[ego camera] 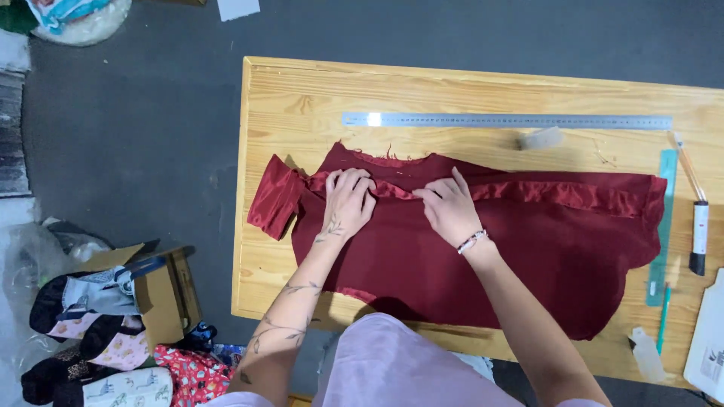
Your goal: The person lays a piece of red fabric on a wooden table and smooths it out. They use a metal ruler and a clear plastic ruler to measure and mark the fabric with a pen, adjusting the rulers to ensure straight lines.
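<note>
The dark red cloth point(467, 249) lies spread across the wooden bench point(286, 98), just below a long metal ruler point(505, 120). The left hand point(348, 202) presses flat on its folded upper edge, fingers together, gripping nothing. The right hand point(450, 209) pinches that folded edge between its fingertips.

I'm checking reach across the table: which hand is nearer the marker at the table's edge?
Right. The right hand rests on the red fabric near its middle, on the marker's side. The left hand lies farther away, beyond the right hand, toward the opposite end of the table.
</note>
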